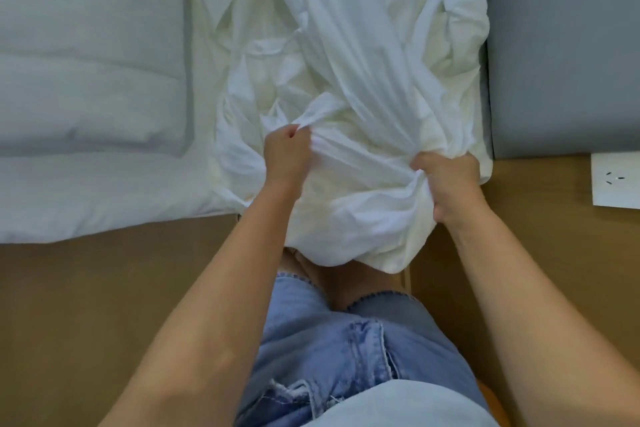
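Denim shorts (346, 343) lowest; left hand (285, 152) pinches a white sheet (353, 97) fold, right hand (446, 187) fists its bunched edge; duvet (86, 80) left, grey panel (561, 45) right.

No readable text or labels anywhere, white socket plate (614, 180) seemingly unmarked, only plug slots

Crumpled, seemingly cotton, matt sheet (349, 87)

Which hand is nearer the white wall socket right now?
Right. The right hand grips the bunched white sheet beside the wall socket, apart from it; the left hand pinches the same sheet farther away, beyond the right hand.
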